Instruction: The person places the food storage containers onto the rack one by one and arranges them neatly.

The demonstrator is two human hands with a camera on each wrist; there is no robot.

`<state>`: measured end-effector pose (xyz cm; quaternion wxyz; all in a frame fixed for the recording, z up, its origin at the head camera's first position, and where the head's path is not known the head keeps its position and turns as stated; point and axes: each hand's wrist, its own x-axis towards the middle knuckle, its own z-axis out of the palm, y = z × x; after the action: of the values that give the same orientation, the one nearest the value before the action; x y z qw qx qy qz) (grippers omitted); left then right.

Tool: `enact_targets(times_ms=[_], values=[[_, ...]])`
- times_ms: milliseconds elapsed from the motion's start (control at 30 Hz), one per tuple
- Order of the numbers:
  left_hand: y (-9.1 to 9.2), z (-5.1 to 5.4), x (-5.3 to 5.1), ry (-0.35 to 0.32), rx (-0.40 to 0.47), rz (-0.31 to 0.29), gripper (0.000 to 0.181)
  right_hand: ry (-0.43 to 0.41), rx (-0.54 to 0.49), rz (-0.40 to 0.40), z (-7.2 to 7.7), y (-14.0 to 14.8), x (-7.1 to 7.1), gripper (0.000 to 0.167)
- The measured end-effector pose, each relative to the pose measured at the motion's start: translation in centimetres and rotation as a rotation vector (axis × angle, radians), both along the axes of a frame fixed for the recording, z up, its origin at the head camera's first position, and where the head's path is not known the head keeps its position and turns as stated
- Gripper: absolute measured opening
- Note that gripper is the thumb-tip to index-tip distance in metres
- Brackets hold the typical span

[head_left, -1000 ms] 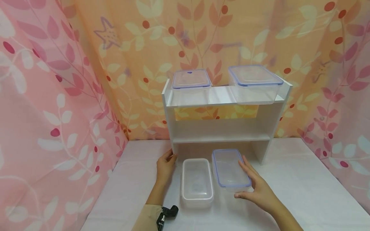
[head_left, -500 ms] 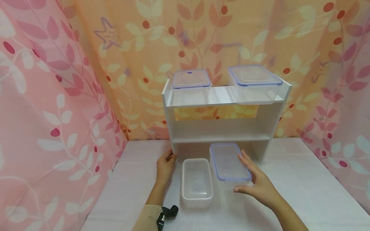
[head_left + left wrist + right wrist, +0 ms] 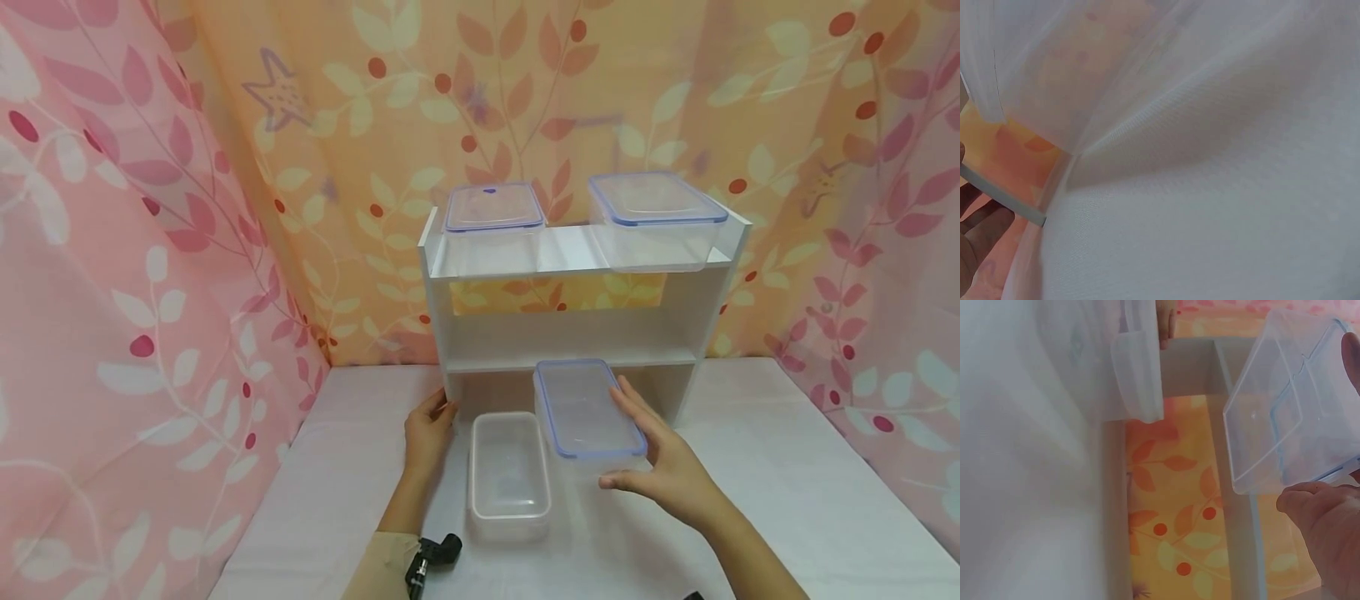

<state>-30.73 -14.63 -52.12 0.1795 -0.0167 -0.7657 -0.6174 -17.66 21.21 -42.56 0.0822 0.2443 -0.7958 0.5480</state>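
My left hand grips the lower left side panel of the white shelf unit; in the left wrist view the fingers lie against the panel. With its thumb and fingers spread, my right hand holds the right side of a clear container with a blue-rimmed lid, in front of the unit's bottom opening. The right wrist view shows this container raised off the table, in the grip of my right hand. A clear container with a whitish rim stands on the table to its left.
Two clear containers with blue-rimmed lids, a smaller one at left and a larger one at right, stand on the top shelf. Patterned curtains surround the white table. A black device sits at my left wrist.
My right hand has moved the blue-rimmed container forward and slightly left, towards the shelf unit. The left hand has stayed at the side panel.
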Motion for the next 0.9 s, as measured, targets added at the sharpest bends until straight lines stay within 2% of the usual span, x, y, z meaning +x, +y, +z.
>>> enact_targets(times_ms=[233, 633, 900], values=[[0.0, 0.1, 0.1, -0.015, -0.005, 0.013, 0.038, 0.028, -0.013, 0.023, 1.0, -0.7, -0.4, 0.109], [-0.1, -0.1, -0.2, -0.014, 0.019, -0.015, 0.038, -0.004, 0.0, 0.031, 2.4, -1.9, -1.5, 0.109], [-0.1, -0.3, -0.4, -0.014, 0.003, -0.007, 0.039, 0.004, -0.008, 0.036, 3.0, -2.5, -2.4, 0.11]])
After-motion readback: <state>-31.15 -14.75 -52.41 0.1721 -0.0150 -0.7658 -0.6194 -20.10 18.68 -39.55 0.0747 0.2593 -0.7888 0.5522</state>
